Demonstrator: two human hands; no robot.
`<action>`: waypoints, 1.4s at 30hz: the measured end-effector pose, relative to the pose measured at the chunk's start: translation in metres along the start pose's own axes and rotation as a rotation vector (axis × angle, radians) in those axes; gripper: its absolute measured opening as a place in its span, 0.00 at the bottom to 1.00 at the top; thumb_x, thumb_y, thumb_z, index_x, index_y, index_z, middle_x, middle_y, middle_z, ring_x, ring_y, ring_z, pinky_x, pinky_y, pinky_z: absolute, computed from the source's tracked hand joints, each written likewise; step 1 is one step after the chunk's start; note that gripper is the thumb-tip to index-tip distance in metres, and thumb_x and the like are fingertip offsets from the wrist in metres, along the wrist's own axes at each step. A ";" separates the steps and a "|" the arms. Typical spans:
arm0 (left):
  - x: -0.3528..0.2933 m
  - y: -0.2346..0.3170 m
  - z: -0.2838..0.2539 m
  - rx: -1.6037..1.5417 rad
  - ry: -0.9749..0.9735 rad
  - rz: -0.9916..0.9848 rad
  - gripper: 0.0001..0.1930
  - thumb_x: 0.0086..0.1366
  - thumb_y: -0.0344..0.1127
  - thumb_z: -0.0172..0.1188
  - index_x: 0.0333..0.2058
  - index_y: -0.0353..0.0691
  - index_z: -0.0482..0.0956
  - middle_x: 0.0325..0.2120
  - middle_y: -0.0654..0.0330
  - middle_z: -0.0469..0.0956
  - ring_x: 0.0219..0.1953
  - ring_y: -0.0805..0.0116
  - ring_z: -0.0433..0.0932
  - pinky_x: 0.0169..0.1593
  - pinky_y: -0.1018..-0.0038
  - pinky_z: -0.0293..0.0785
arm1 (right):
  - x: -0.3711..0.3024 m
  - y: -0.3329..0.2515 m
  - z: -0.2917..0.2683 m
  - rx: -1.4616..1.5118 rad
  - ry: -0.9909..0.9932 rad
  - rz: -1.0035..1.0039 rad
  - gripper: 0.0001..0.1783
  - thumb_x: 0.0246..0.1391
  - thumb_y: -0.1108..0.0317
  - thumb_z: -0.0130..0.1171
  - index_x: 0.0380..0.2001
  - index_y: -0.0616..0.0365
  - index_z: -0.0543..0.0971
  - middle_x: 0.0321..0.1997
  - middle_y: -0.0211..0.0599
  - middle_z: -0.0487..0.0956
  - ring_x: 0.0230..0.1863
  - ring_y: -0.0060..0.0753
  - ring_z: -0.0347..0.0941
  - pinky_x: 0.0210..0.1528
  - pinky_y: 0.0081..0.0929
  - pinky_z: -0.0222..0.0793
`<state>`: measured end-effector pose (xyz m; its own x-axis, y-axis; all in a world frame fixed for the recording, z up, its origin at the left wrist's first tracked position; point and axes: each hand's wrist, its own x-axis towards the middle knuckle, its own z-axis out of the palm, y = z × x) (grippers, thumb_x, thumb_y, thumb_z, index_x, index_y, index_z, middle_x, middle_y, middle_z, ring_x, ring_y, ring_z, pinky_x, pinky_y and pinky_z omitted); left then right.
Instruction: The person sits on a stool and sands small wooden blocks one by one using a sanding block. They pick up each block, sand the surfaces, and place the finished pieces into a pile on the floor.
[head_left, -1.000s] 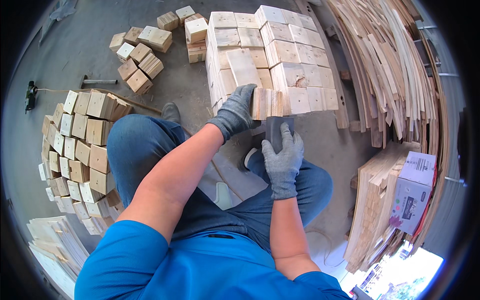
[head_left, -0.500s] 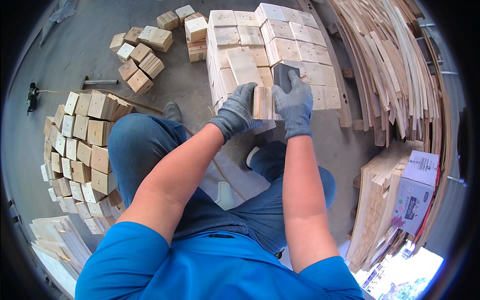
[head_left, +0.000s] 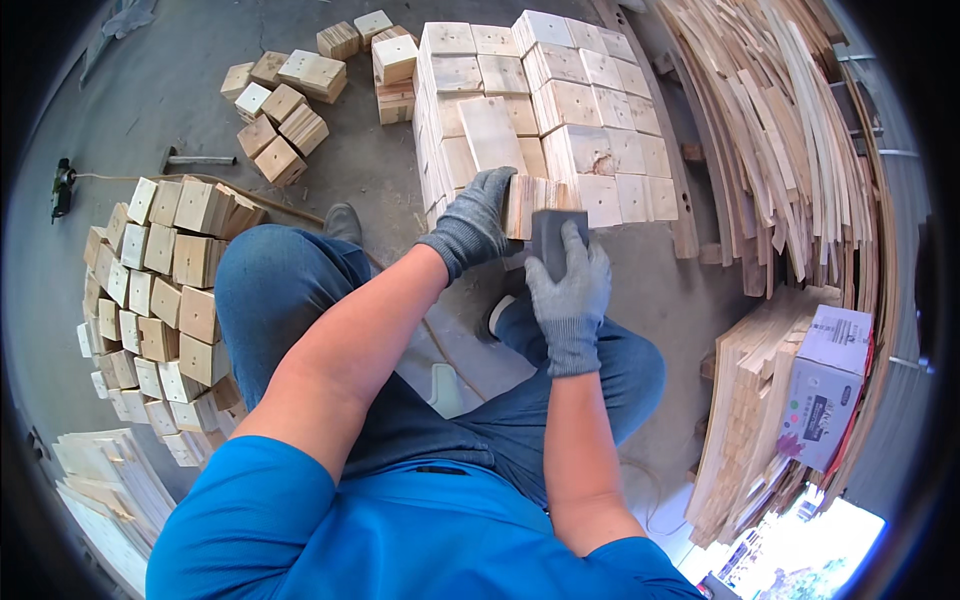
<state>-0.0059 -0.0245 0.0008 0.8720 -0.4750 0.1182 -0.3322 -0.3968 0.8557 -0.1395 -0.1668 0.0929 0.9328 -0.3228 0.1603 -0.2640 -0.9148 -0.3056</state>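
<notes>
My left hand (head_left: 474, 222), in a grey knit glove, is closed on the left end of a wooden block (head_left: 532, 203) that shows layered edge grain. My right hand (head_left: 573, 300), gloved likewise, grips a dark grey sanding block (head_left: 549, 243). The sanding block lies against the right part of the wooden block's near side, overlapping it in view; whether they touch is hard to see. Just beyond, a pale flat board (head_left: 490, 135) rests on the large stack of wooden blocks (head_left: 600, 100).
Smaller block piles lie at left (head_left: 160, 290) and far left (head_left: 280, 130). A hammer (head_left: 200, 160) and a green power tool with a cord (head_left: 63, 188) rest on the floor. Long wood strips (head_left: 770, 140) and a cardboard box (head_left: 825, 385) stand at right.
My right hand has drawn back toward me with the sanding block, from the wooden block's top right to its near side. My left hand stays put on the block.
</notes>
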 end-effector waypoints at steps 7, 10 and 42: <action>-0.001 0.002 0.003 0.000 0.031 0.004 0.60 0.41 0.52 0.87 0.71 0.39 0.64 0.62 0.42 0.72 0.65 0.39 0.74 0.71 0.55 0.72 | 0.109 -0.021 0.016 -0.037 -0.016 0.050 0.39 0.53 0.49 0.75 0.68 0.48 0.80 0.59 0.60 0.80 0.59 0.64 0.79 0.63 0.55 0.76; -0.001 0.002 0.004 0.004 0.036 0.019 0.60 0.41 0.54 0.87 0.70 0.38 0.64 0.63 0.42 0.71 0.64 0.40 0.74 0.71 0.55 0.72 | 0.123 -0.019 0.019 -0.051 -0.058 0.057 0.39 0.54 0.48 0.74 0.68 0.48 0.79 0.58 0.60 0.80 0.58 0.64 0.79 0.62 0.55 0.76; 0.000 -0.016 0.013 -0.025 0.049 0.086 0.54 0.49 0.52 0.82 0.69 0.36 0.65 0.63 0.40 0.71 0.67 0.39 0.71 0.72 0.55 0.70 | 0.056 -0.038 0.013 0.003 -0.042 -0.038 0.42 0.50 0.51 0.77 0.68 0.51 0.79 0.63 0.60 0.77 0.63 0.65 0.75 0.65 0.55 0.73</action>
<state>-0.0057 -0.0283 -0.0194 0.8574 -0.4673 0.2159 -0.3980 -0.3358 0.8537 -0.0742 -0.1474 0.1015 0.9518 -0.2768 0.1322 -0.2270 -0.9255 -0.3031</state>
